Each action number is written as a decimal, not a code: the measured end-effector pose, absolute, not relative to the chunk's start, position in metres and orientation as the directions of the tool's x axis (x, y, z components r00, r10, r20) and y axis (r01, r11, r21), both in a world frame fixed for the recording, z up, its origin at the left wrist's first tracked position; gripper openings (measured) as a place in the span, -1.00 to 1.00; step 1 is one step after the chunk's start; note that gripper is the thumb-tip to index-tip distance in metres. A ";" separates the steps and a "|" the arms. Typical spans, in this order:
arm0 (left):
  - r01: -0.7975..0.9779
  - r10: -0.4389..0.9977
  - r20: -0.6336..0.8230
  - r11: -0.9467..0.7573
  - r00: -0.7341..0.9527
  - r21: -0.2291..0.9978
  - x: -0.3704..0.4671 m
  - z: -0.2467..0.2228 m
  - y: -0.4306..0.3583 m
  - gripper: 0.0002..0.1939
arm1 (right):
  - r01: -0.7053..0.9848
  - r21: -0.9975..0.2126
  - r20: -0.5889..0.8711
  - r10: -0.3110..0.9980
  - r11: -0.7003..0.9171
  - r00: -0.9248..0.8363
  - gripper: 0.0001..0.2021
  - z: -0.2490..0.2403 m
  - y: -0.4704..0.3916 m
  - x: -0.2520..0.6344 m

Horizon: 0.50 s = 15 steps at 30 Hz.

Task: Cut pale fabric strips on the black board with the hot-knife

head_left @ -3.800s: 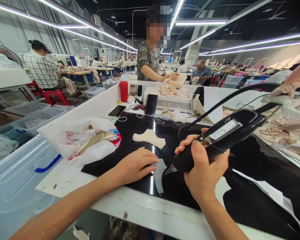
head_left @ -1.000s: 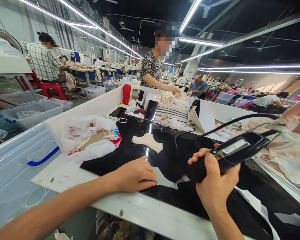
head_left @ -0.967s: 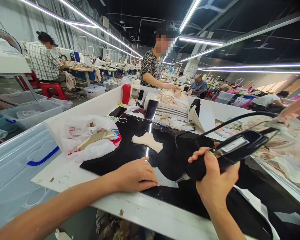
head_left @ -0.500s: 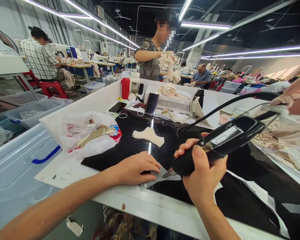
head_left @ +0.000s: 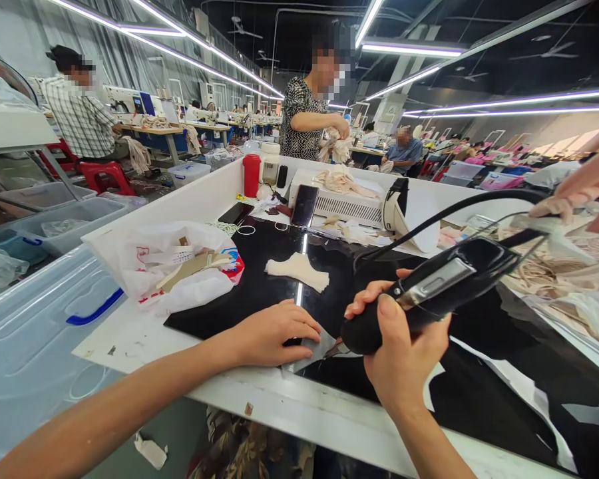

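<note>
My right hand (head_left: 404,356) is wrapped around a black corded hand tool (head_left: 442,276), with the thumb along its upper side. The tool has a silver panel and a rounded front end. Below that end, a pointed metal tip (head_left: 335,348) meets a thin greyish, see-through piece of material (head_left: 312,352) on the black work surface (head_left: 219,299). My left hand (head_left: 277,336) lies on the left part of this piece, palm down with fingers stretched out. A small stack of cream fabric pieces (head_left: 299,271) rests just beyond.
A white plastic bag (head_left: 130,266) of scraps stands to the left. Phones (head_left: 304,205), a red cup (head_left: 251,176) and a white box-shaped device (head_left: 347,209) line the back. Beige fabric (head_left: 569,273) is heaped at right, near another hand (head_left: 574,193). A cable (head_left: 429,216) arches over the table.
The tool and my right hand have shifted slightly left. My left hand stays nearly in place. The standing person's hands have moved lower with the fabric.
</note>
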<state>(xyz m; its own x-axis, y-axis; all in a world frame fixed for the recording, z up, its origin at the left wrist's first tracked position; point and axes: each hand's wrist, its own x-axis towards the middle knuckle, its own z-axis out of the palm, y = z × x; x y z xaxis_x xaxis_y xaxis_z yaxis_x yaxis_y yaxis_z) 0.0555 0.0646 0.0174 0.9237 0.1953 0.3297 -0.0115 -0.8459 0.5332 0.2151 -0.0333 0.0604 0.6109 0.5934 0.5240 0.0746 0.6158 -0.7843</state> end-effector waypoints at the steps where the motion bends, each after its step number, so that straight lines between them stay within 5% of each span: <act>1: -0.022 0.194 0.343 -0.845 0.919 0.535 0.055 0.018 0.065 -0.79 | 0.089 -0.784 0.531 0.590 0.614 0.608 -0.63 0.060 -0.032 0.217; 8: -0.014 0.175 0.280 -0.825 0.944 0.565 0.054 0.020 0.063 -0.71 | 0.126 -0.780 0.512 0.509 0.613 0.692 -0.58 0.065 -0.023 0.228; 15: 0.010 0.186 0.251 -0.821 0.950 0.570 0.054 0.019 0.063 -0.65 | 0.041 -0.787 0.486 0.577 0.616 0.656 -0.56 0.066 -0.032 0.214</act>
